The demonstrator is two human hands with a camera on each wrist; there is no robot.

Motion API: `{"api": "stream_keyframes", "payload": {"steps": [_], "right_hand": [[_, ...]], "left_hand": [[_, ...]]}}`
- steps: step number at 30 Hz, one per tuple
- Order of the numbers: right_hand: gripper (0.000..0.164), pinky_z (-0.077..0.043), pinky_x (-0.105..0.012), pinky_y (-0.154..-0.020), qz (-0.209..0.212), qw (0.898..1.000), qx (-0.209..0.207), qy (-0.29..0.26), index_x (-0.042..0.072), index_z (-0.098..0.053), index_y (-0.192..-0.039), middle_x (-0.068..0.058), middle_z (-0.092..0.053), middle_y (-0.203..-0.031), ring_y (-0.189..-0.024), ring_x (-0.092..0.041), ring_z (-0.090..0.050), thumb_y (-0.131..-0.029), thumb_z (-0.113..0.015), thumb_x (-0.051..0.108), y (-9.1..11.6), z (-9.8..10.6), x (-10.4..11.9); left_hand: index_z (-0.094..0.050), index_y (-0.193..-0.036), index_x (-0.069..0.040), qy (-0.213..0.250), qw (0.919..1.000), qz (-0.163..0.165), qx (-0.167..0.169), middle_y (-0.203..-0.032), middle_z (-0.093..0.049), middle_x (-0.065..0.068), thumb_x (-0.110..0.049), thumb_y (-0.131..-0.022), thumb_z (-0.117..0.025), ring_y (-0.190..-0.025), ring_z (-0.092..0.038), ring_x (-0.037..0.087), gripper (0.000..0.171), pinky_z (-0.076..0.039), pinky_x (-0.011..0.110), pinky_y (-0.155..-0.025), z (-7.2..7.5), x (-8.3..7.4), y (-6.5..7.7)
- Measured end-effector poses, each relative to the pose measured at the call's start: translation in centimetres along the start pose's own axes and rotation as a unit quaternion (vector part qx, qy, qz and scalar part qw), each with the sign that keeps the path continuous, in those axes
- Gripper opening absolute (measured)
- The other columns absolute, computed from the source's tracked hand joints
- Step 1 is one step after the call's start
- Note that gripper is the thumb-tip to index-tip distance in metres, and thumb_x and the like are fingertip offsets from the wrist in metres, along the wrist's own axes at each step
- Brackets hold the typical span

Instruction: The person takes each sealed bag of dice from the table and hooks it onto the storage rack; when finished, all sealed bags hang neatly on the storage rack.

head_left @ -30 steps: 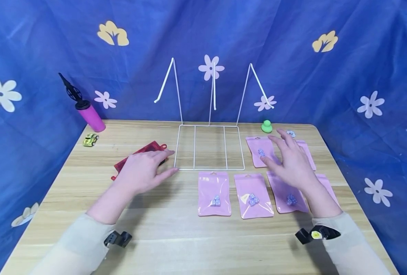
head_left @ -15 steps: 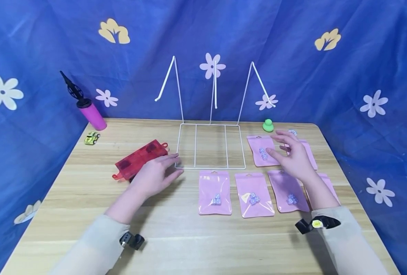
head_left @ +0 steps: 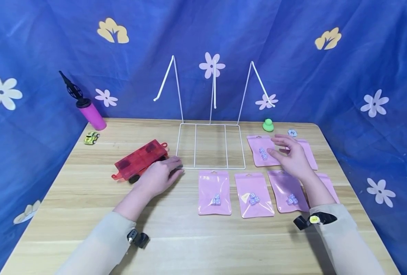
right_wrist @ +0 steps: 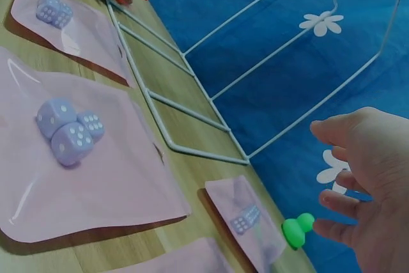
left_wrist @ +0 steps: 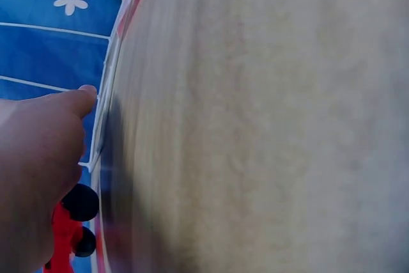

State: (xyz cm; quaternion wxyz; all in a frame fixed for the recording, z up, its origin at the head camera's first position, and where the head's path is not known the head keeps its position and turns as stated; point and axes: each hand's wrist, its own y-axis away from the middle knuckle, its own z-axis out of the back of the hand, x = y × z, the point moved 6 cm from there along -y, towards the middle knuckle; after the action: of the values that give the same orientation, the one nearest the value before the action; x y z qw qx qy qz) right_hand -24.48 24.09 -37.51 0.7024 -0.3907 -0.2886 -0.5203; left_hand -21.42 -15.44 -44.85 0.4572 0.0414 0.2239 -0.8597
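A white wire rack (head_left: pixel 226 147) stands at the back middle of the table with three upright hooks. My left hand (head_left: pixel 157 177) is at the rack's front left corner, fingers and thumb extended; whether they touch the wire I cannot tell. Beside that hand lies a red toy trailer (head_left: pixel 138 158) with black wheels, partly hidden by it. My right hand (head_left: pixel 293 158) hovers over the pink pouches on the right, fingers loosely bent and holding nothing. Pink pouches with dice printed or seen on them lie in two rows, including a back pouch (head_left: pixel 255 145) and a front left pouch (head_left: pixel 207 187).
A green rubber duck (head_left: pixel 267 125) and a small white-blue tag (head_left: pixel 292 132) sit at the back right. At the back left are a pink hand pump (head_left: pixel 93 116) and a yellow-green toy car (head_left: pixel 91 138). A blue curtain (head_left: pixel 138 76) surrounds the table.
My left hand has moved off the red trailer, rightward and nearer to me, to the rack's corner, uncovering more of the trailer. My right hand has drawn slightly right, its fingers bending more.
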Motion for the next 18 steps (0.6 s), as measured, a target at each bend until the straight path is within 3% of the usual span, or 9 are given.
{"api": "stream_keyframes", "payload": {"steps": [5,13,18], "right_hand": [[0.038,-0.048,-0.051,-0.095,-0.01,1.0,0.005,-0.009,-0.008,-0.06,-0.124,-0.02,-0.052,-0.134,-0.118,-0.035,-0.055,-0.09,-0.07,0.003,-0.4,-0.2,-1.0],[0.037,-0.046,-0.056,-0.097,-0.028,0.999,0.009,-0.034,-0.007,-0.058,-0.126,-0.024,-0.053,-0.131,-0.12,-0.047,-0.052,-0.092,-0.067,0.003,-0.8,-0.6,-2.1],[0.038,-0.045,-0.056,-0.098,-0.036,0.999,0.012,-0.026,-0.007,-0.058,-0.128,-0.024,-0.053,-0.131,-0.12,-0.046,-0.052,-0.093,-0.066,0.005,-0.9,-0.5,-2.3]], "left_hand": [[-0.072,-0.116,-0.002,-0.002,1.0,-0.002,0.003,-0.123,-0.066,0.014,-0.027,-0.093,-0.069,-0.117,-0.062,0.028,0.034,-0.051,0.045,-0.094,-0.4,0.5,-0.1],[-0.073,-0.115,-0.003,0.002,0.9998,0.019,0.012,-0.123,-0.067,0.013,-0.027,-0.093,-0.068,-0.115,-0.063,0.027,0.033,-0.052,0.044,-0.092,-0.9,1.2,-0.1],[-0.074,-0.113,-0.002,0.017,0.9995,0.023,0.01,-0.121,-0.067,0.013,-0.024,-0.092,-0.07,-0.112,-0.064,0.027,0.03,-0.053,0.045,-0.089,-1.1,1.4,-0.3]]}}
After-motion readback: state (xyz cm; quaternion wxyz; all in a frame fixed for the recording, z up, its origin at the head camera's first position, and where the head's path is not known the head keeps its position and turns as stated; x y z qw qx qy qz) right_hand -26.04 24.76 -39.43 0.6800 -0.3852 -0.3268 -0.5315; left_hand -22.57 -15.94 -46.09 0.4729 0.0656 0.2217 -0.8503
